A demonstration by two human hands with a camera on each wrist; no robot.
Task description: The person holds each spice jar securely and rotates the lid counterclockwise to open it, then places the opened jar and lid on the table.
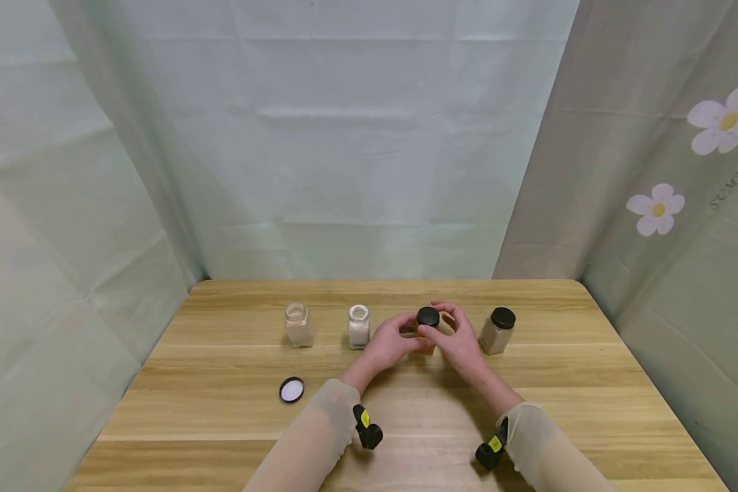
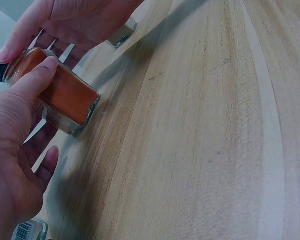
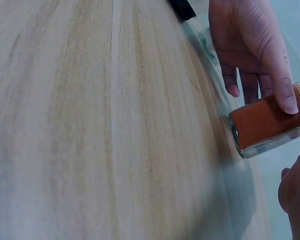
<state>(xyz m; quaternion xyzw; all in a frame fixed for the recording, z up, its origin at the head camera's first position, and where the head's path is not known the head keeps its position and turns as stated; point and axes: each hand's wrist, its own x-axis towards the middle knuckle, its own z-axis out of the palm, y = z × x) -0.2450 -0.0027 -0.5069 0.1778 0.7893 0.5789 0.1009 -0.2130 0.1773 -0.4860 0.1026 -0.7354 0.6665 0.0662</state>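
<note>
A square glass spice jar (image 2: 70,100) of orange-red powder is between my two hands. My left hand (image 1: 392,340) grips its body, with the thumb laid across one flat side. At the top, the fingers and thumb of my right hand (image 1: 463,338) hold around the black lid (image 1: 428,316), which sits on the jar's mouth. The left wrist view shows the jar tilted, its base toward the wooden table. In the right wrist view, the right hand (image 3: 297,192) is mostly cut off by the frame's edge.
Left of my hands stand two lidless jars, one with pale powder (image 1: 298,329) and one with white contents (image 1: 359,331). A black-rimmed lid (image 1: 292,389) lies white side up on the table (image 1: 221,410). A black-lidded jar (image 1: 497,335) stands right of my right hand.
</note>
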